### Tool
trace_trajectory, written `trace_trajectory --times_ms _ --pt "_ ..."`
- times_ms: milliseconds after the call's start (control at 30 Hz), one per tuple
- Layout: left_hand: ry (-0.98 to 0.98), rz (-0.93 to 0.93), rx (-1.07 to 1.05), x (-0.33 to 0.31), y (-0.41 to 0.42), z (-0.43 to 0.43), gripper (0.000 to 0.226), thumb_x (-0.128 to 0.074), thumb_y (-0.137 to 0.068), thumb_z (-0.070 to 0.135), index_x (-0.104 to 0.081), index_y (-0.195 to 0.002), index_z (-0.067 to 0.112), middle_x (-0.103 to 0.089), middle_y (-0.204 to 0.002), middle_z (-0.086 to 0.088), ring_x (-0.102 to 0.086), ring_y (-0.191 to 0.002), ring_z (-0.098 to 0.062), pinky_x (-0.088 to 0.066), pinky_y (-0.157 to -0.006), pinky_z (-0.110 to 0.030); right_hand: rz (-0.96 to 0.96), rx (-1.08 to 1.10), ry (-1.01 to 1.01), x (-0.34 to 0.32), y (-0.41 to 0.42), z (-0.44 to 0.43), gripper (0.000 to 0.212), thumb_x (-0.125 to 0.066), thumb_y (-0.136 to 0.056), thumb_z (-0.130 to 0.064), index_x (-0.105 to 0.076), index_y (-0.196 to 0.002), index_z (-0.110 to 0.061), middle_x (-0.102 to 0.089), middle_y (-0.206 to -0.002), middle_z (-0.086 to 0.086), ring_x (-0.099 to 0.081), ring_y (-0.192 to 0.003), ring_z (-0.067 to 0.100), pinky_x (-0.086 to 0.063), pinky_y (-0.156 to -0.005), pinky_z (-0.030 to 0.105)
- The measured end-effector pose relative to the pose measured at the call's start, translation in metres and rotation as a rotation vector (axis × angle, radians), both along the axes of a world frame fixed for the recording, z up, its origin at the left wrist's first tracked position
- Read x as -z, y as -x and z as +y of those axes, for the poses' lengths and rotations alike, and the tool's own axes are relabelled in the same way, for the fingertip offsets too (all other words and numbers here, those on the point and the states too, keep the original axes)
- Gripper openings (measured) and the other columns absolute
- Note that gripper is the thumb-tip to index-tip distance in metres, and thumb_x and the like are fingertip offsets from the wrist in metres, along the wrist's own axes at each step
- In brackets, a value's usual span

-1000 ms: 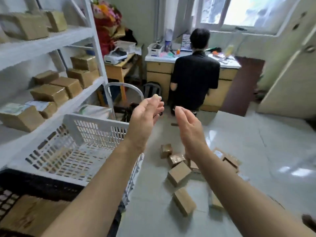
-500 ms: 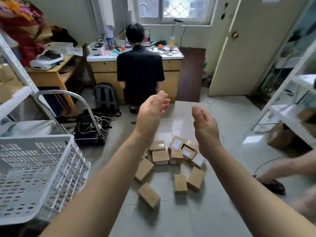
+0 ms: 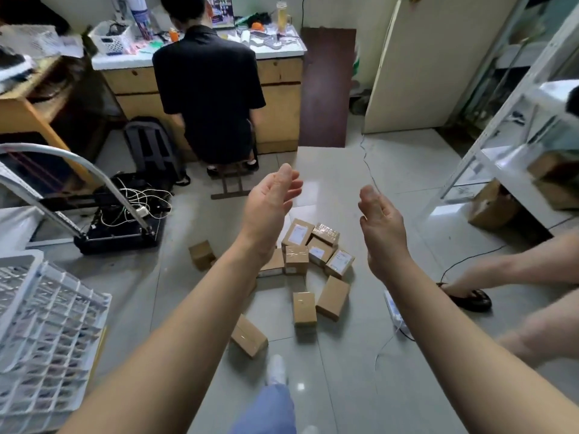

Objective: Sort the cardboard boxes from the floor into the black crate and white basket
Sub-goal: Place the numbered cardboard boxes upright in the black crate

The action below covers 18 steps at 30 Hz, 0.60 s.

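Cardboard boxes [image 3: 310,264] lie clustered on the floor [image 3: 404,151], below and between left hand [image 3: 269,211] and right hand [image 3: 380,233]; both empty, fingers [image 3: 289,183] relaxed, together; neither nearer.

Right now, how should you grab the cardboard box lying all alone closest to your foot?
Probably from above, pinching the nearest cardboard box across its two long sides. It lies flat on the floor, turned diagonally and apart from the pile, so both long sides look free, and the span between them is the short one. The open left hand is on its side.
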<state>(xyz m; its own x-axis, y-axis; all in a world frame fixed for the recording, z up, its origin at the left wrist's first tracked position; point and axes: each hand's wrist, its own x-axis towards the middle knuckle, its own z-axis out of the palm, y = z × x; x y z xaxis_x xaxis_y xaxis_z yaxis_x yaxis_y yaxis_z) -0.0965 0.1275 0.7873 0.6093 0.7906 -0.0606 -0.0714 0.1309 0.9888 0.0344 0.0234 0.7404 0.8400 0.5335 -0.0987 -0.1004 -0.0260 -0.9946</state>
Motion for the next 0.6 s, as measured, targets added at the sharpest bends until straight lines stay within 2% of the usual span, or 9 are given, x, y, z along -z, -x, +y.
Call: trace_trajectory --times_ms 67,167,267,400,500,600 --pt "0.03 0.004 -0.001 0.009 -0.015 0.013 0.032 -0.041 -0.098 0.041 -0.062 -0.1 0.018 -0.065 -0.105 -0.003 -0.062 -0.104 -0.015 -0.047 -0.096 -0.031 0.018 -0.002 0.014 0.008 -0.013 0.01 0.025 -0.053 -0.092 -0.047 -0.053 -0.111 -0.031 -0.057 -0.105 -0.021 -0.052 -0.113 0.006 -0.037 -0.093 0.023" --pt "0.065 0.019 0.023 0.025 -0.046 0.04 0.031 -0.041 -0.099 0.041 -0.062 -0.1 0.018 -0.065 -0.106 -0.002 -0.062 -0.104 -0.015 -0.047 -0.096 -0.031 0.028 0.013 0.057 0.022 -0.038 0.032 0.037 -0.052 -0.092 -0.048 -0.055 -0.12 -0.024 -0.057 -0.104 -0.021 -0.053 -0.106 -0.001 -0.037 -0.086 0.016" --pt "0.103 0.036 0.029 0.042 -0.077 0.073 0.031 -0.04 -0.099 0.04 -0.061 -0.1 0.018 -0.065 -0.108 -0.004 -0.062 -0.105 -0.016 -0.047 -0.097 -0.032 0.037 0.024 0.111 0.037 -0.064 0.062 0.024 -0.053 -0.093 -0.046 -0.058 -0.107 -0.027 -0.059 -0.102 -0.02 -0.054 -0.099 -0.007 -0.038 -0.079 0.014" --pt "0.156 0.099 -0.003 0.07 -0.106 0.115 0.031 -0.04 -0.099 0.041 -0.061 -0.1 0.017 -0.065 -0.106 -0.004 -0.062 -0.104 -0.016 -0.047 -0.095 -0.031 0.066 0.014 0.171 0.061 -0.092 0.103 0.027 -0.052 -0.094 -0.043 -0.058 -0.109 -0.023 -0.06 -0.099 -0.019 -0.054 -0.094 -0.009 -0.04 -0.075 0.014" --pt "0.205 0.161 -0.047 0.094 -0.117 0.143 0.033 -0.041 -0.099 0.041 -0.061 -0.101 0.015 -0.064 -0.106 -0.005 -0.061 -0.102 -0.017 -0.047 -0.093 -0.03 0.102 0.003 0.209 0.087 -0.105 0.13 0.019 -0.053 -0.095 -0.04 -0.058 -0.103 -0.024 -0.061 -0.091 -0.019 -0.058 -0.079 -0.012 -0.043 -0.065 0.009" --pt "0.254 0.201 -0.081 0.122 -0.125 0.163 0.031 -0.041 -0.099 0.039 -0.06 -0.097 0.015 -0.063 -0.102 -0.004 -0.06 -0.097 -0.016 -0.047 -0.089 -0.03 0.128 -0.015 0.254 0.116 -0.116 0.151 0.02 -0.053 -0.095 -0.038 -0.061 -0.101 -0.02 -0.062 -0.085 -0.017 -0.058 -0.064 -0.019 -0.04 -0.054 0.0"
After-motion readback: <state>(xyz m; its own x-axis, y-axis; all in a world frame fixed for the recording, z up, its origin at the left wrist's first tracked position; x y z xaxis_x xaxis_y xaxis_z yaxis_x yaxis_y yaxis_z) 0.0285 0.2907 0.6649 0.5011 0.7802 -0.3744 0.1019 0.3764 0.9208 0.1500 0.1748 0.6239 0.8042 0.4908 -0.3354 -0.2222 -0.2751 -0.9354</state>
